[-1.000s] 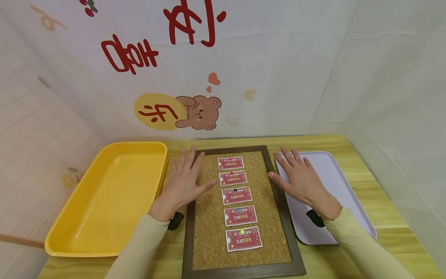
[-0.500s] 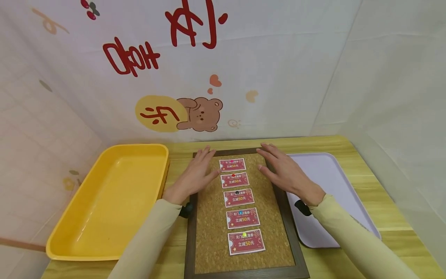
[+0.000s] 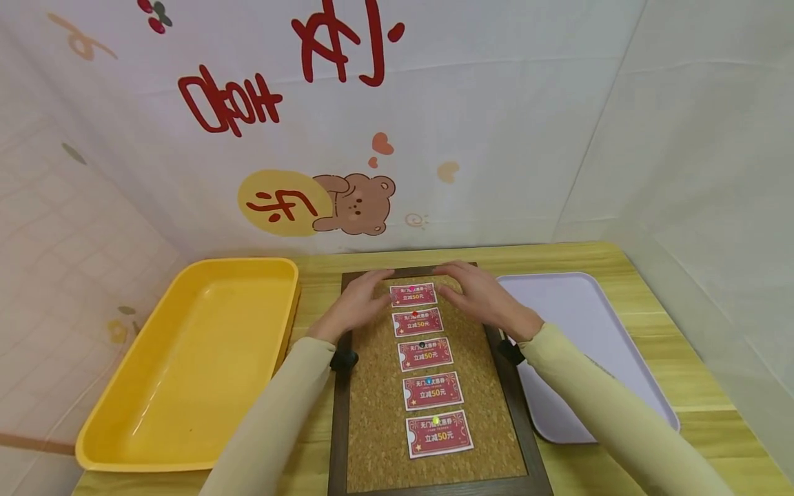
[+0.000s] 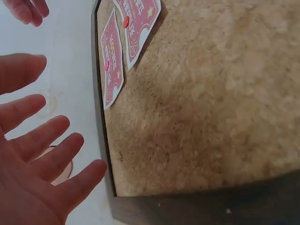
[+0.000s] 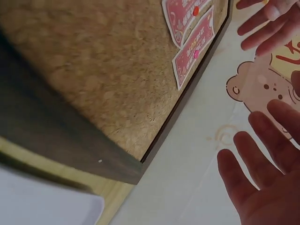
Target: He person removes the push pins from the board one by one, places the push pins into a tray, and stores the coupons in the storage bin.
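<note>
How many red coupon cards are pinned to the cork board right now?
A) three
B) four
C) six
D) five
D: the head view shows five coupon cards pinned in a single column down the cork board, from the top one between the left hand and the right hand to the bottom one near the frame's lower edge.

A light wooden worktop (image 3: pixel 626 258) stands against a white wall and carries three things side by side. On the left lies a yellow tray (image 3: pixel 149 413) with deep walls. In the middle lies a cork board (image 3: pixel 378 413) in a dark wooden frame, its far edge near the wall. On the right lies a flat pale lilac tray (image 3: pixel 589 324), just beside the board's frame.
</note>
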Available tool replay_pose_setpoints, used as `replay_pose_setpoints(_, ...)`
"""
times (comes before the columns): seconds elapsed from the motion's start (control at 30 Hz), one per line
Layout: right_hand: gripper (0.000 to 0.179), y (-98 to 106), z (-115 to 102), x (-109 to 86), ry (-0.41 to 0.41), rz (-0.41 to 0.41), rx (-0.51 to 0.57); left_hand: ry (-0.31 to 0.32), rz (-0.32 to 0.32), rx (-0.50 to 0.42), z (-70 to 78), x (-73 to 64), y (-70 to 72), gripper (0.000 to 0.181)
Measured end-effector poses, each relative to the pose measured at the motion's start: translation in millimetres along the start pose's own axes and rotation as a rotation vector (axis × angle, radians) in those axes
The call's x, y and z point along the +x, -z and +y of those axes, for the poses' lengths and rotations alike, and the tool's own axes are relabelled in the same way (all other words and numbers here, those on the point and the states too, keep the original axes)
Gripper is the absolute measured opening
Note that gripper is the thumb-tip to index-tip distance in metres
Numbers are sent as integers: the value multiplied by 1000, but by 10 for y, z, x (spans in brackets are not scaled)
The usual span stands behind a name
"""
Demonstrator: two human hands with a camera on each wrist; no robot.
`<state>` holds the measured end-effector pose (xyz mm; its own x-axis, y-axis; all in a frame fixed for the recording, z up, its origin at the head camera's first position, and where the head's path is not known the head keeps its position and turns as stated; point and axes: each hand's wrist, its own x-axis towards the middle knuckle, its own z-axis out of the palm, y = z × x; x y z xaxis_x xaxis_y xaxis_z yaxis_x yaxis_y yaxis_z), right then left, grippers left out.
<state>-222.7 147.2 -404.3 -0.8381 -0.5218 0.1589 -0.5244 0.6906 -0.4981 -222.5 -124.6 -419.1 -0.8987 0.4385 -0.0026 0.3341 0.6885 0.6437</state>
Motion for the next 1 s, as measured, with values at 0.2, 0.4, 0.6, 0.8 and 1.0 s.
replay_pose_setpoints(0.2,38,-38,22,194,-35,-46,46,56,6,-47,-69,93,-40,53)
replay_pose_setpoints(0.4,31,-91,57,365,-56,-101,116,96,2,-22,-136,193,-77,49)
replay_pose_setpoints(0.6,27,-149,132,505,-53,-144,136,131,-4,-37,-176,269,-93,45)
replay_pose_setpoints(0.8,25,-227,204,618,-60,-188,153,132,5,-8,-200,323,-137,39)
replay_pose_setpoints(1.0,21,-328,268,730,-68,-225,156,120,35,52,-202,363,-188,34)
